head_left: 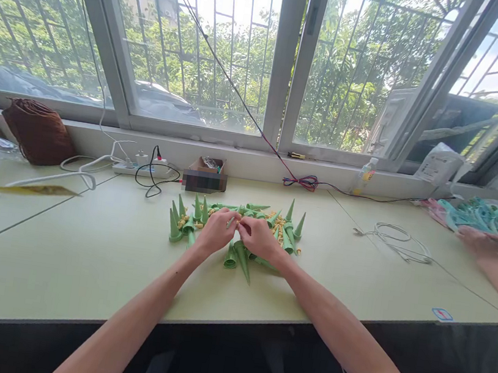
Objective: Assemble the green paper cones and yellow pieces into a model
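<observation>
Both hands meet over a spread of green plastic cones (242, 264) with hollow, collared ends. My left hand (216, 230) is closed, with a sliver of a green cone (230, 223) showing between thumb and fingers. My right hand (260, 237) is pinched beside it, its fingertips close to the left thumb; whatever small piece they grip is mostly hidden. Small yellow-tan pieces (201, 225) lie loose among the cones. Some cones stand upright on their collars, such as the cone (174, 227) at the left; others lie on their sides.
Behind the cones stands a small cardboard box (207, 174). A power strip (143, 168) with cables is at the back left, a bottle (364, 177) at the back right. A coiled white cable (401, 242) lies rightward, near another person's hands (484, 243) and turquoise items (485, 217).
</observation>
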`<action>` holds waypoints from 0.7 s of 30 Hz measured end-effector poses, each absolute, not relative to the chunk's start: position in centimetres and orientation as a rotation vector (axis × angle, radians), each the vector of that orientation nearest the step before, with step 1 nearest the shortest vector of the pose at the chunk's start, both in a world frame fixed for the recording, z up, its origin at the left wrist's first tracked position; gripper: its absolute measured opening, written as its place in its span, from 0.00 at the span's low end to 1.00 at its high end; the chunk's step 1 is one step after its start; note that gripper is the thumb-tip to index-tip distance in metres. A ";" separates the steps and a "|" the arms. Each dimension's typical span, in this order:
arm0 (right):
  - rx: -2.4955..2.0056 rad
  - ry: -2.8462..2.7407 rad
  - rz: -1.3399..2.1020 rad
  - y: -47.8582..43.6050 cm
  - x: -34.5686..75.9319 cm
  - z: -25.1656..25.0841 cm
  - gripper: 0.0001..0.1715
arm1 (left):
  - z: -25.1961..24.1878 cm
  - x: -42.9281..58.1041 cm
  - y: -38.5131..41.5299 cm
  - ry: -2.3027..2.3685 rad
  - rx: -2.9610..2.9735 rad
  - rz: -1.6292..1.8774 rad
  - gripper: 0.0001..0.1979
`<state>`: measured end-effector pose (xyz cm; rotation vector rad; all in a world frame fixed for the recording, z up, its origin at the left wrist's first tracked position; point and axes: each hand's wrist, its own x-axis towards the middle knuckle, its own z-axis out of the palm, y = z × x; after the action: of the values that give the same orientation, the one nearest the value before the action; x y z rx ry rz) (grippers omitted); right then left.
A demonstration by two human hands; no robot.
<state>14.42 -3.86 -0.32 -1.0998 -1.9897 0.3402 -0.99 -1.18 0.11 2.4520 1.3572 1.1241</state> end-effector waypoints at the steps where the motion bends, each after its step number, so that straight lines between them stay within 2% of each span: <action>1: -1.101 -1.989 0.343 -3.9 14.4 -0.3 0.14 | 0.1 -1.0 -1.2 1.359 2.452 1.124 0.13; 21: -1.100 -2.034 0.387 -4.0 14.5 0.0 0.14 | 0.1 -1.0 -1.3 1.376 2.476 1.072 0.13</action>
<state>14.48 -4.04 0.00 -1.1004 -2.0337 0.3865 -1.04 -1.26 0.06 2.4763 1.3761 1.0721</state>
